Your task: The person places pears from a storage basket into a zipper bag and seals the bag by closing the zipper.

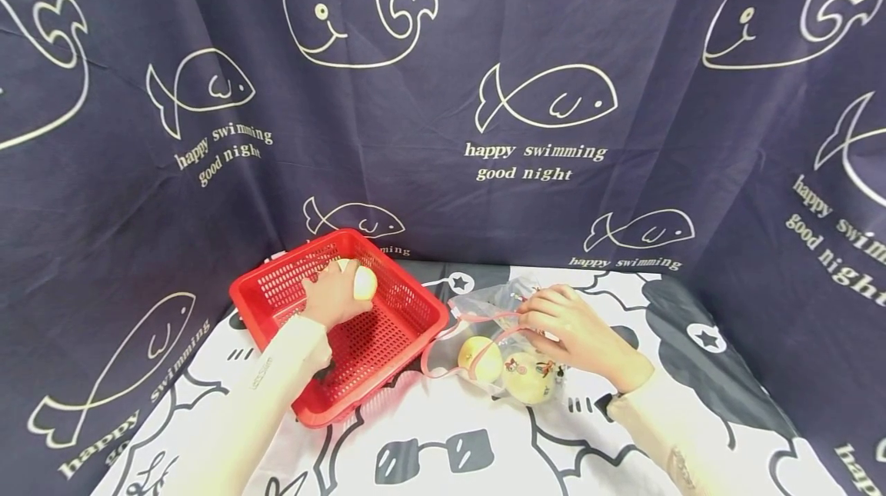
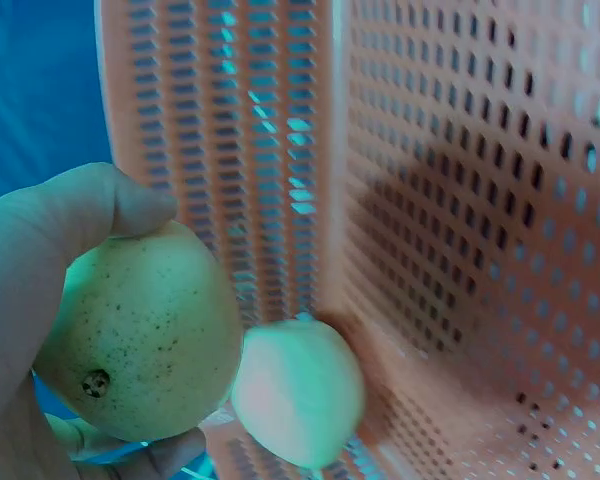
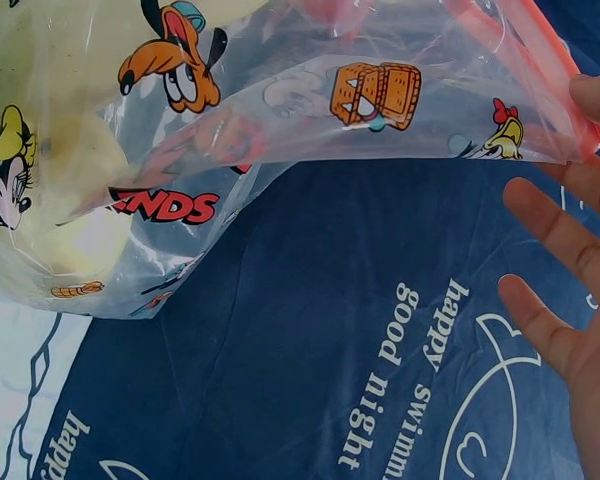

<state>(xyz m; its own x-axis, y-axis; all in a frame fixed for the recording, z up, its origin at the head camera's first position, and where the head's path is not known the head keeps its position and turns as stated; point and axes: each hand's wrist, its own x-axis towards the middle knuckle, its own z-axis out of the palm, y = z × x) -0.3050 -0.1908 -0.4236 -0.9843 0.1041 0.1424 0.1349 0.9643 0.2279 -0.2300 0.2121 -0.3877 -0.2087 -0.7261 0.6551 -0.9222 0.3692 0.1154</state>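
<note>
My left hand (image 1: 328,297) grips a round yellow pear (image 2: 145,335) with dark speckles, held over the inside of a red perforated basket (image 1: 410,304). Beyond it, a second pear (image 2: 300,395) lies in a corner of the basket, as the left wrist view shows. On the right, my right hand (image 1: 567,327) pinches the pink zip edge of a clear bag (image 3: 280,130) printed with cartoon figures. In the right wrist view the thumb and a finger meet at that edge, the other fingers spread. Inside the bag sit two yellow pears, one (image 1: 480,359) near the mouth, another (image 1: 528,382) beside it.
Basket and bag stand side by side on a table under a black-and-white cartoon cloth (image 1: 436,419). A dark blue curtain (image 1: 443,196) with whales and fish hangs right behind them and along both sides.
</note>
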